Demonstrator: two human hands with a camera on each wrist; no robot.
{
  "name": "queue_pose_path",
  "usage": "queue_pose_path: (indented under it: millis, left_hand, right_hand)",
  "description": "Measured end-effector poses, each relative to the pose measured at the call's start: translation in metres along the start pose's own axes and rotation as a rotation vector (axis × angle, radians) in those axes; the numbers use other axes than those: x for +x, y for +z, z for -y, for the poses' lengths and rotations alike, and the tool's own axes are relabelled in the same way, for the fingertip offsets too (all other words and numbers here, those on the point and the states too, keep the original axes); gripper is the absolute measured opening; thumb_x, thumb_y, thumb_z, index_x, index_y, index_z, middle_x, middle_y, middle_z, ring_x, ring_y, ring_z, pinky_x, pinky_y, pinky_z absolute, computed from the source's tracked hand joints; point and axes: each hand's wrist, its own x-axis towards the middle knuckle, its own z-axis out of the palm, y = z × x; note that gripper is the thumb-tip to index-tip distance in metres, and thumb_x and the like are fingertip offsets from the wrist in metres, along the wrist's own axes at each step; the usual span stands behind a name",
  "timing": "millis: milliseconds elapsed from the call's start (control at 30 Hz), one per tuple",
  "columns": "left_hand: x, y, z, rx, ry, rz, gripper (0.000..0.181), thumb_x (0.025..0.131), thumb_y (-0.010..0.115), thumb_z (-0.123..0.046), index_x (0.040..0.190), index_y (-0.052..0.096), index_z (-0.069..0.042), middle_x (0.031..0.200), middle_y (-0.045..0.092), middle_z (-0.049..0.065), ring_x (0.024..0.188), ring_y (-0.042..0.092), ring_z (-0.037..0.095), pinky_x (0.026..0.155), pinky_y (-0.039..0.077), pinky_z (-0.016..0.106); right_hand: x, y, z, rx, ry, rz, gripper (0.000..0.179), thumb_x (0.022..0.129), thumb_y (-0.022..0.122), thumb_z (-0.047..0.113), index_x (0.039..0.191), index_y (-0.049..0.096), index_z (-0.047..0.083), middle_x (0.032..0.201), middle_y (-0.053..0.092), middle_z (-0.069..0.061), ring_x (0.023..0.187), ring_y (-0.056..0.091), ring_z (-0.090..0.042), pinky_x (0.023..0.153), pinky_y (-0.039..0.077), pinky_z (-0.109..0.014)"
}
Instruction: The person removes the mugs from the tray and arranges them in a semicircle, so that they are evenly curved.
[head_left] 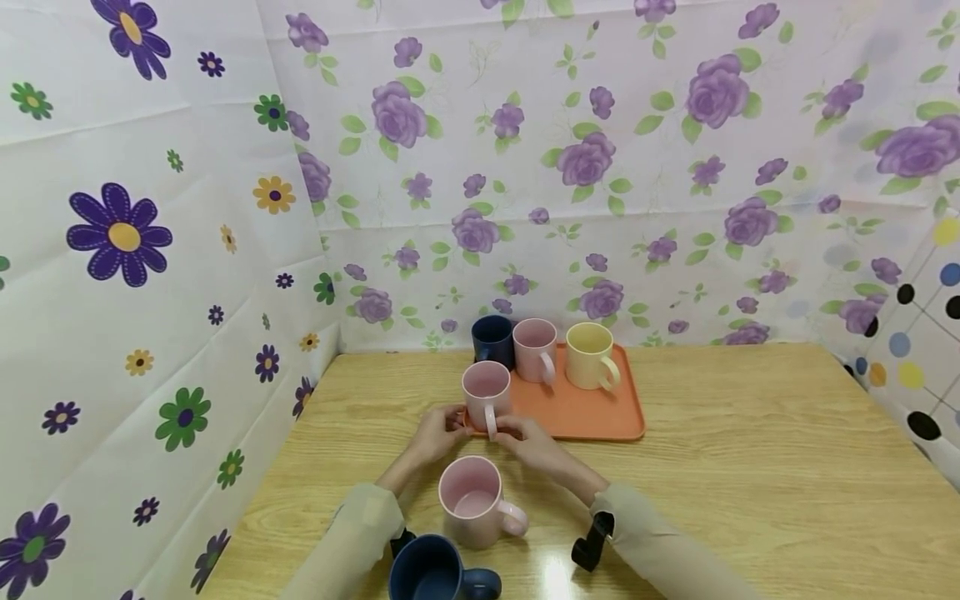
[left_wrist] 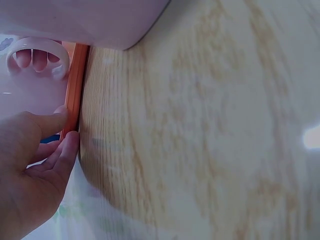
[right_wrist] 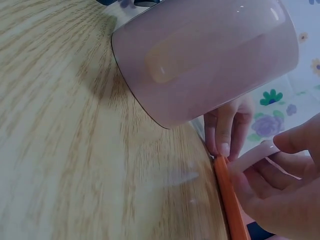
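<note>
A pink mug [head_left: 480, 402] stands at the front left corner of an orange tray [head_left: 600, 419], its handle facing forward. My right hand [head_left: 536, 452] holds that handle; in the left wrist view its fingertips [left_wrist: 39, 60] show through the loop. At the tray's corner my left hand [head_left: 433, 435] pinches the rim between thumb and fingers, seen close in the left wrist view. Farther back on the tray are a dark blue mug [head_left: 492, 340], a second pink mug [head_left: 533, 354] and a yellow mug [head_left: 587, 360].
Between my forearms another pink mug [head_left: 471, 518] stands on the wooden table [head_left: 735, 467], handle to the right. Nearer me is a dark blue mug [head_left: 426, 575], cut off by the frame's lower edge. Flowered cloth walls [head_left: 525, 192] rise behind and at the left.
</note>
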Motion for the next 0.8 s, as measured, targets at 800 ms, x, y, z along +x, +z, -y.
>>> queue_pose_path:
  millis: [800]
  left_hand:
    - [-0.001,0.001,0.001,-0.012,0.006,0.004,0.044,0.083,0.07,0.001,0.122,0.055,0.017,0.094,0.069,0.024,0.084,0.068,0.028,0.076,0.057,0.03]
  right_hand:
    - [0.005,0.006,0.008,0.07,0.074,-0.32,0.015,0.094,0.056,0.001,0.085,0.066,-0.006,0.079,0.07,-0.018,0.073,0.06,-0.014,0.064,0.044,-0.017]
